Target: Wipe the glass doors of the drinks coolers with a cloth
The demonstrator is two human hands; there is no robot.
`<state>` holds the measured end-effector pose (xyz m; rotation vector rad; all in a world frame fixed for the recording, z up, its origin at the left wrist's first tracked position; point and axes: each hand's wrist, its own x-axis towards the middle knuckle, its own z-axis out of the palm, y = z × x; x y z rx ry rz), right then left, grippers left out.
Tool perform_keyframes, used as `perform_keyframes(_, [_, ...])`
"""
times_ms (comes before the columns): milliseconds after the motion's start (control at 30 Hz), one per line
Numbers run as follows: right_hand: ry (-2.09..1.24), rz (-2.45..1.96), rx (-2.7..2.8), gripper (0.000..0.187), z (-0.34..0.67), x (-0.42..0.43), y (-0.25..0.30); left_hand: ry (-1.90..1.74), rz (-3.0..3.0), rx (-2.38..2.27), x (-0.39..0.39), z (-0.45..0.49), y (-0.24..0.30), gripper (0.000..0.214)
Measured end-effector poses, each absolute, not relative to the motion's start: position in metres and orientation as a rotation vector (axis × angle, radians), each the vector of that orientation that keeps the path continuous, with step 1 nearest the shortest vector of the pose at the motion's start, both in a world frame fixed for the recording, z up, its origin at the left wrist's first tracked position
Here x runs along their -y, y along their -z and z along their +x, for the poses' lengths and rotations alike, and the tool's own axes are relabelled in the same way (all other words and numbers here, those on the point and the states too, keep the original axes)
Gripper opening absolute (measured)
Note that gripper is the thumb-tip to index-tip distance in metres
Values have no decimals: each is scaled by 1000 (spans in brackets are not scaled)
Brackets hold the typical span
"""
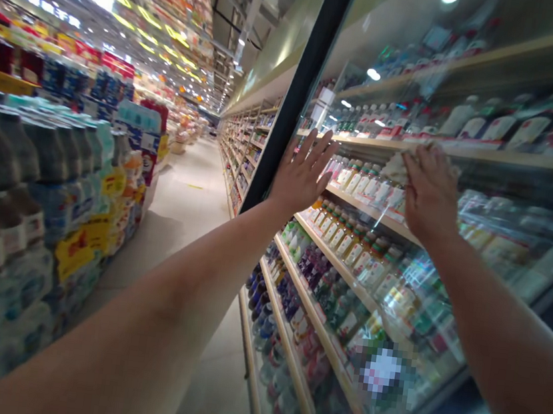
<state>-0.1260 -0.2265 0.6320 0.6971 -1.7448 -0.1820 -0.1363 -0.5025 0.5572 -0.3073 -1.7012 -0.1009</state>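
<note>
A glass door (492,294) with a dark frame (294,102) stands tilted across the right half of the head view. My left hand (301,173) is at the frame's edge, fingers spread and holding nothing. Further right, my right hand (432,189) presses a pale crumpled cloth (396,168) against the glass. Its fingers lie over the cloth and cover most of it. Behind the door, rows of bottled drinks (348,239) line light-coloured shelves (357,210).
To the left, bottles in packs (36,151) are stacked beside the aisle floor (183,202), with yellow signs (83,247) among them. More wall shelves (245,136) run away beyond the door. Reflections lie across the glass.
</note>
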Motion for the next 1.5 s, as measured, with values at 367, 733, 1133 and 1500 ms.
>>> perform_keyframes(367, [258, 746, 1765, 56, -123, 226, -657, 119, -321, 1720, 503, -133, -557, 59])
perform_keyframes(733, [67, 626, 1795, 59, -134, 269, -699, 111, -326, 1694, 505, -140, -555, 58])
perform_keyframes(1133, [300, 956, 1839, 53, -117, 242, -623, 162, -342, 1724, 500, -126, -558, 59])
perform_keyframes(1500, [108, 547, 1757, 55, -140, 244, -732, 110, -301, 1725, 501, -129, -557, 60])
